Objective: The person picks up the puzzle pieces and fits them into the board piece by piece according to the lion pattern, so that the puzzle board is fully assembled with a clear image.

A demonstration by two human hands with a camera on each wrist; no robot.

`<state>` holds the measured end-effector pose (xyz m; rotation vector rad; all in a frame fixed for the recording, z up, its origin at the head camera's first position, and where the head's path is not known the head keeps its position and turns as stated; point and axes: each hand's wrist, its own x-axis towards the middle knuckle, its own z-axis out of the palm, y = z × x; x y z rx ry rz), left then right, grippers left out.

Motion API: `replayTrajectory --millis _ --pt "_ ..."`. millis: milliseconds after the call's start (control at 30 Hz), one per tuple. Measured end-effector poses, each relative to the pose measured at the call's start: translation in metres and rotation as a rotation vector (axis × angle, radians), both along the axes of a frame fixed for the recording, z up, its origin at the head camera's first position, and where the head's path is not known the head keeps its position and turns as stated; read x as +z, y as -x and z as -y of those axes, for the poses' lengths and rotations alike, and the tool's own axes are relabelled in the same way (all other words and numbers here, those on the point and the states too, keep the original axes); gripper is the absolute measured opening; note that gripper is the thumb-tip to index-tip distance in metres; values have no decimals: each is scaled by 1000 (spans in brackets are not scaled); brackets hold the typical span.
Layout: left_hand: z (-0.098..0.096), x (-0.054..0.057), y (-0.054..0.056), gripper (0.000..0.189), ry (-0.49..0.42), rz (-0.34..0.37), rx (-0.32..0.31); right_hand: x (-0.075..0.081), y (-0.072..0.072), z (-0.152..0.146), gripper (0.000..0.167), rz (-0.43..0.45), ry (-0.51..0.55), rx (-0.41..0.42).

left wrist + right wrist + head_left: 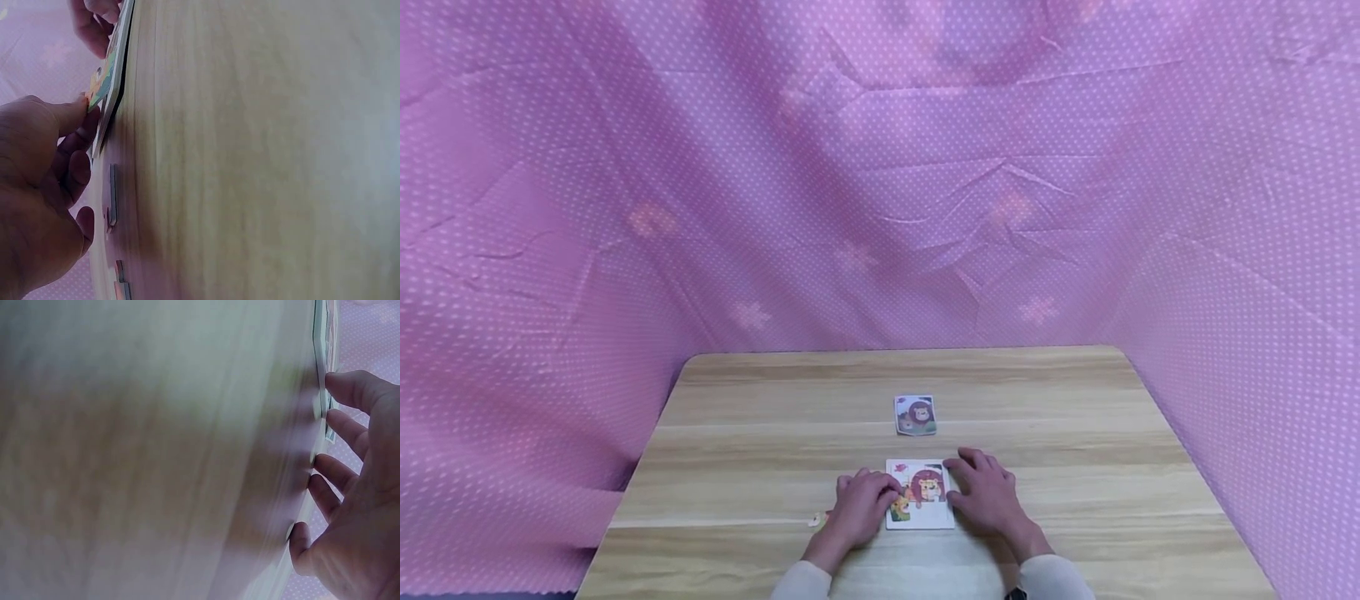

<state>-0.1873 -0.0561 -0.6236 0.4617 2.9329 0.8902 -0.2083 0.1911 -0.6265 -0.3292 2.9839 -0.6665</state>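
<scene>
A white puzzle tray [934, 518] lies flat on the table, with joined pieces of a lion picture [927, 485] in its upper part and a bare white area at lower right. My left hand [861, 505] is at the tray's left side. Its thumb and finger pinch a yellow-and-green puzzle piece [100, 86], held tilted over the tray's edge in the left wrist view. Along the tray's right edge rests my right hand [989, 493], its fingers spread and loosely bent. In the right wrist view, the thumb [356, 387] touches the tray's side and other fingertips are on the table.
Beyond the tray lies a small lion picture card [916, 416]. Loose puzzle pieces [817, 519] lie to the left, partly hidden by my left hand; their edges show in the left wrist view. A pink dotted cloth [880, 208] hangs around the wooden table [760, 408].
</scene>
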Motion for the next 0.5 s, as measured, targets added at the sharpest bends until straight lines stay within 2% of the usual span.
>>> replayTrajectory --millis 500 --pt "-3 -1 -1 15 74 -11 16 -2 0 -1 51 19 -4 0"
